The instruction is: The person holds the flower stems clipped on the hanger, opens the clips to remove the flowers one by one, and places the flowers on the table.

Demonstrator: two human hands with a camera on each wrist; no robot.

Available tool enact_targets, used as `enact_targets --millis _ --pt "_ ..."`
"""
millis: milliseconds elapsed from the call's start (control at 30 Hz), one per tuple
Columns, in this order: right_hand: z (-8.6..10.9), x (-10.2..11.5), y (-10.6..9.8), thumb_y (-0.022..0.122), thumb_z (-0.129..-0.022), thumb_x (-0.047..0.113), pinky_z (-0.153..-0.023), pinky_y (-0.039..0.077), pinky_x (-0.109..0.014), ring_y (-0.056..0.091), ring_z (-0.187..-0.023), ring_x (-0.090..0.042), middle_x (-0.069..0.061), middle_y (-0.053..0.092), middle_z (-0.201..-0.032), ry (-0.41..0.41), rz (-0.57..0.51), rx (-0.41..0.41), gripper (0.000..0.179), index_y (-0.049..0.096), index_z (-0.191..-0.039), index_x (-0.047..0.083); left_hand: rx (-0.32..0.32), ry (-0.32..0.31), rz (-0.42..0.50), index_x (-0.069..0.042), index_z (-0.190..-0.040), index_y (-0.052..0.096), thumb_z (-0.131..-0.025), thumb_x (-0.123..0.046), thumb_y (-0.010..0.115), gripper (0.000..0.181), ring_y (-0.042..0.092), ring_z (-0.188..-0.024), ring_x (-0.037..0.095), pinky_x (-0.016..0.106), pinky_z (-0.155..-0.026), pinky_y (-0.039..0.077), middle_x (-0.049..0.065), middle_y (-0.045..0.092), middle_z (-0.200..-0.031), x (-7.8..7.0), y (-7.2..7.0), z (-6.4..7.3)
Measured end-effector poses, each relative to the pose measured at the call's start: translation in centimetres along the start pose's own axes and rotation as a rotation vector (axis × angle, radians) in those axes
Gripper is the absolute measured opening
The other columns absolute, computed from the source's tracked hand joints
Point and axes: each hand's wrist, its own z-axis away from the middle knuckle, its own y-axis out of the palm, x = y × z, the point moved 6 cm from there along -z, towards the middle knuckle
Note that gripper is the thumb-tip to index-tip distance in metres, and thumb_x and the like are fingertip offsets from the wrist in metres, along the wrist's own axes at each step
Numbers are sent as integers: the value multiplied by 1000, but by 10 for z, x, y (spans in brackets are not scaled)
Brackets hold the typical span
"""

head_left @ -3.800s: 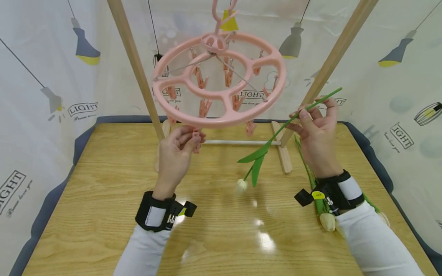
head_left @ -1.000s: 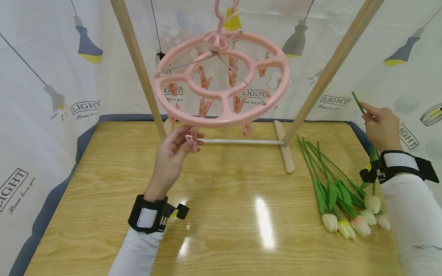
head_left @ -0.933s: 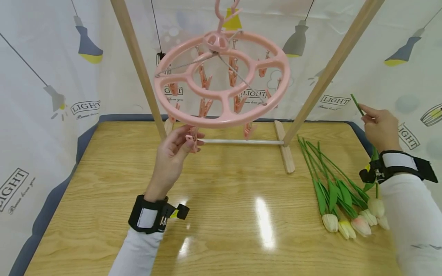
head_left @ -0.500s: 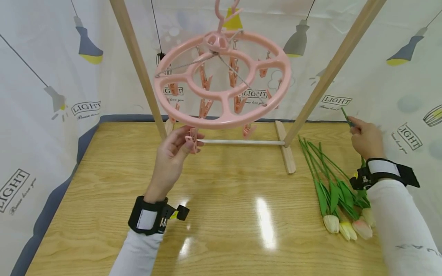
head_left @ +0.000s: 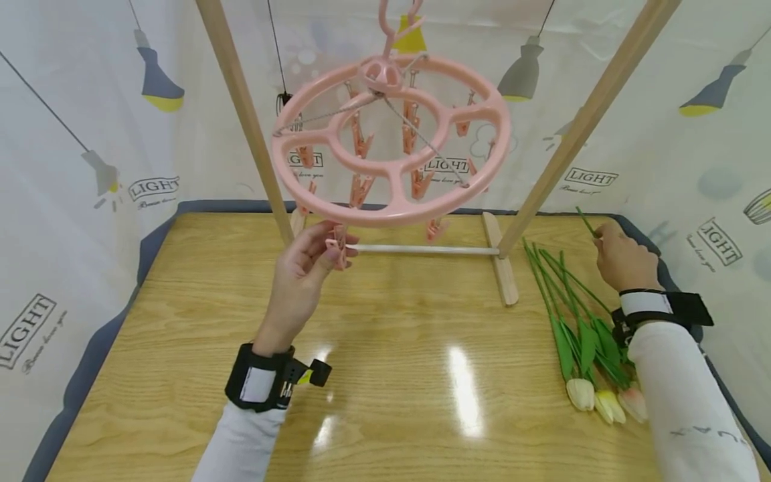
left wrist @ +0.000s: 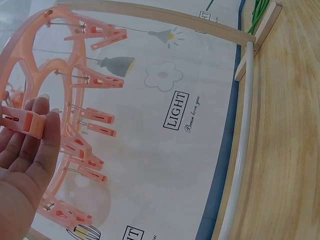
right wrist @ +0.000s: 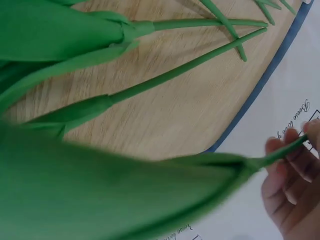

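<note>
My left hand point(head_left: 295, 281) pinches a pink clothespin point(head_left: 339, 246) between thumb and fingers, just under the front-left rim of a round pink clip hanger point(head_left: 397, 213). Nothing shows between that pin's jaws in the left wrist view. At the far right, my right hand point(head_left: 629, 258) holds an artificial tulip by its green stem point(head_left: 585, 219), with the stem end poking out past the fingers. The right wrist view has this tulip's broad leaf point(right wrist: 150, 190) up close; its blossom is hidden. Below the right forearm, several tulips point(head_left: 581, 393) lie on the table, stems pointing away.
The hanger hangs inside a wooden frame point(head_left: 557, 150) with a white crossbar point(head_left: 427, 250) low at the back. Other clothespins point(head_left: 361, 191) dangle from its rings. A printed curtain point(head_left: 229, 154) surrounds the wooden table point(head_left: 385, 375).
My right hand carried the tulip from beside the hanger to the far right, and has since come lower and slightly left over the tulips. The left hand keeps its place at the clothespin.
</note>
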Motion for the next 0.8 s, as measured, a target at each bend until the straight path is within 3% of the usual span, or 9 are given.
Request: enact_targets --millis 167,267,400,500,700,800 --pt "1 -3 11 40 -93 4 -70 38 -75 43 -101 -64 -47 33 -131 31 -48 192 56 23 -145 -8 4 -1 2 8 -134 46 -100 -8 50 37 65 -98 13 19 -80 58 1 67 -112 1 1 0" --pt "1 -2 16 45 -89 2 -71 39 -70 39 -105 -62 -51 24 -133 4 -56 268 69 12 -148 -11 6 -2 -5 7 -134 46 -100 -8 50 38 65 -98 14 19 -80 58 3 67 -113 0 1 0" --pt "2 1 19 51 -90 -1 -55 41 -51 53 -73 -48 -55 25 -129 -47 -19 290 73 8 -149 -11 8 -4 0 7 -134 46 -100 -7 49 37 65 -98 14 19 -81 58 3 66 -113 0 2 0" --pt "3 3 22 52 -89 -5 -51 38 -44 54 -62 -41 -56 24 -130 -63 -29 294 75 8 -149 -10 8 0 16 7 -134 46 -100 -6 49 36 65 -98 14 19 -81 58 0 66 -112 0 2 0" --pt "5 4 36 47 -90 -9 -60 42 -52 51 -88 -58 -55 20 -131 -58 -54 366 76 2 -151 -7 10 6 23 8 -133 46 -100 -6 49 36 65 -97 14 19 -80 58 -3 67 -111 0 2 -1" --pt "8 4 42 45 -91 -9 -59 43 -51 52 -86 -56 -54 24 -127 -73 -43 367 71 6 -151 -7 9 3 17 8 -133 46 -100 -6 49 36 65 -97 13 19 -80 58 -2 67 -111 1 2 0"
